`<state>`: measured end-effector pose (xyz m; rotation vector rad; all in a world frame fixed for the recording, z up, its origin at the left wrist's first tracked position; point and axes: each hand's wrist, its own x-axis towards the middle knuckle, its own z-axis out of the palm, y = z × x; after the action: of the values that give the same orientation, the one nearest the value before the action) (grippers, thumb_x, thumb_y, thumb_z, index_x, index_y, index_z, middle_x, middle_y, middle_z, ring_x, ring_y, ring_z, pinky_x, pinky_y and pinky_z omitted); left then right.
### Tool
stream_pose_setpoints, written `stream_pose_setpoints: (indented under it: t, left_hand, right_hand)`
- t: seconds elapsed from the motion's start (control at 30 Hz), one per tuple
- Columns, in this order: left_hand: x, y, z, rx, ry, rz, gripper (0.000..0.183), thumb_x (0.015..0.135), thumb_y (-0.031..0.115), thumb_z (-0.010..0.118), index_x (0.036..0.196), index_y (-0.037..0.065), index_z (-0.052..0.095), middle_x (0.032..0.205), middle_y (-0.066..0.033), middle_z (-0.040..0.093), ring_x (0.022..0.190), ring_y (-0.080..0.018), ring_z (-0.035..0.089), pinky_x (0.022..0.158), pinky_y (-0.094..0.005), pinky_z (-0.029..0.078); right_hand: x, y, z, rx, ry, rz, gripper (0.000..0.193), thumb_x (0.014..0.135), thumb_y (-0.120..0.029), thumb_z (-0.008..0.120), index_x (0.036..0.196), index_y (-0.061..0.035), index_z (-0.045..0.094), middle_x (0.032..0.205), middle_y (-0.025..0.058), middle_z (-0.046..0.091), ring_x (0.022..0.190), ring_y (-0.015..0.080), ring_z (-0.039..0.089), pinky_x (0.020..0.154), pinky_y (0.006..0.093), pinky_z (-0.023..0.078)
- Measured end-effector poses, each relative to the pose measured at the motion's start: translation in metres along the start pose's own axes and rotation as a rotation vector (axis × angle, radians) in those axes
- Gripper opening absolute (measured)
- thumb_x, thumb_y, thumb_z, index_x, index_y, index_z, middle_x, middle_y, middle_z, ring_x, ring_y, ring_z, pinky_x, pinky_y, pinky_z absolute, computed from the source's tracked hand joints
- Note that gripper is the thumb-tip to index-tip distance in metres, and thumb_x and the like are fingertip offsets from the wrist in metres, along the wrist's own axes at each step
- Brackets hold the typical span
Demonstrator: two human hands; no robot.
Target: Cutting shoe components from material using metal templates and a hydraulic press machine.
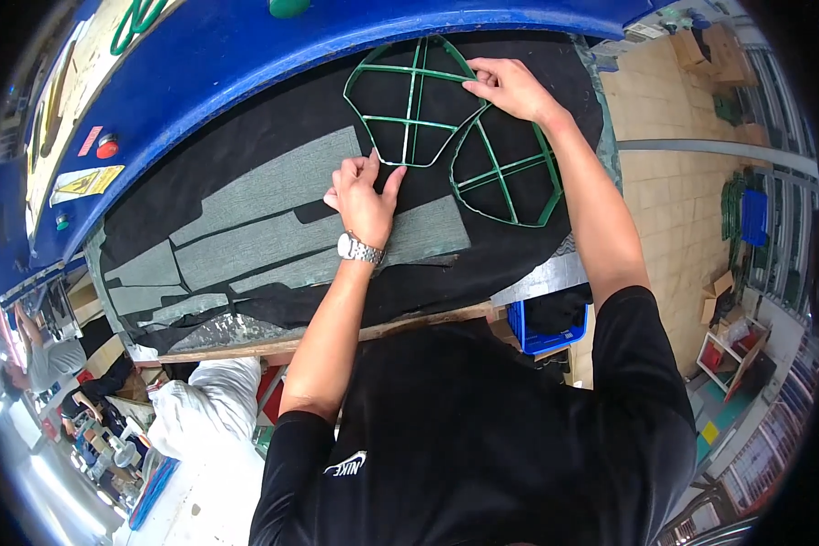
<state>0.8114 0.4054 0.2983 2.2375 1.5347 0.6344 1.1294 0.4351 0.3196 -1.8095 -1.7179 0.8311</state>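
A green metal cutting die (412, 121) with crossbars stands on edge on the black sheet material (273, 114). The thumb and fingers of my left hand (366, 198) are at its near edge, holding it there. My right hand (512, 89) pinches its far right side between thumb and fingers. Beside it, to the right and nearer to me, a second green cutting die (498, 170) lies on the same sheet, touched by neither hand. Left of the dies, long cut-out openings in the sheet show the grey-green board (255, 250) beneath.
A blue machine beam (337, 41) with a red button (106, 146) runs along the far side of the table. Below the table's near edge is a blue crate (548, 340). White cloth (211, 405) hangs at the lower left. Cardboard boxes (714, 55) and shelving stand to the right.
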Motion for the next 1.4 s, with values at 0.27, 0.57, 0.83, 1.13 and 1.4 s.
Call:
stream_pose_setpoints:
  t: [0.27, 0.57, 0.83, 1.13, 1.4]
  left_hand:
    - [-0.002, 0.002, 0.002, 0.072, 0.033, 0.008, 0.043, 0.081, 0.031, 0.082, 0.115, 0.007, 0.074, 0.101, -0.0018, 0.061, 0.097, -0.0219, 0.055, 0.083, -0.0381, 0.035]
    - [-0.003, -0.001, 0.013, 0.088, 0.099, 0.016, 0.041, 0.082, 0.025, 0.081, 0.119, 0.011, 0.073, 0.1, -0.0012, 0.061, 0.096, -0.0212, 0.055, 0.086, -0.0393, 0.034]
    - [-0.002, 0.002, 0.007, 0.099, 0.056, 0.023, 0.043, 0.083, 0.025, 0.081, 0.121, 0.008, 0.071, 0.102, -0.003, 0.061, 0.098, -0.0222, 0.055, 0.088, -0.0397, 0.034]
    - [-0.002, 0.004, -0.001, 0.103, 0.01, -0.001, 0.048, 0.083, 0.025, 0.08, 0.127, 0.01, 0.068, 0.104, -0.0031, 0.061, 0.101, -0.0215, 0.055, 0.089, -0.0406, 0.034]
    - [-0.075, 0.013, -0.079, -0.068, -0.212, 0.079, 0.034, 0.083, 0.015, 0.079, 0.113, 0.006, 0.068, 0.087, -0.0065, 0.063, 0.081, -0.0252, 0.061, 0.075, -0.0392, 0.046]
  right_hand:
    - [0.002, 0.006, -0.002, 0.019, -0.029, -0.06, 0.036, 0.096, -0.023, 0.067, 0.126, -0.003, 0.064, 0.072, 0.007, 0.06, 0.065, 0.0157, 0.056, 0.064, 0.0325, 0.048]
    - [-0.002, 0.0, -0.002, 0.028, 0.035, -0.097, 0.028, 0.096, -0.024, 0.063, 0.114, -0.0022, 0.065, 0.079, 0.0153, 0.068, 0.074, 0.0325, 0.067, 0.071, 0.0408, 0.052]
    - [-0.004, 0.005, -0.004, 0.072, 0.042, -0.14, 0.032, 0.095, -0.021, 0.067, 0.118, 0.0011, 0.065, 0.075, 0.0114, 0.067, 0.066, 0.0226, 0.064, 0.064, 0.035, 0.051]
    - [-0.005, -0.006, -0.016, 0.102, -0.015, -0.056, 0.036, 0.092, -0.024, 0.071, 0.118, 0.0006, 0.066, 0.082, 0.0104, 0.068, 0.07, 0.0217, 0.065, 0.066, 0.0343, 0.052]
    - [-0.086, -0.048, -0.025, -0.16, 0.499, -0.309, 0.021, 0.092, -0.018, 0.068, 0.105, -0.0012, 0.071, 0.096, 0.012, 0.07, 0.09, 0.032, 0.066, 0.08, 0.0399, 0.052]
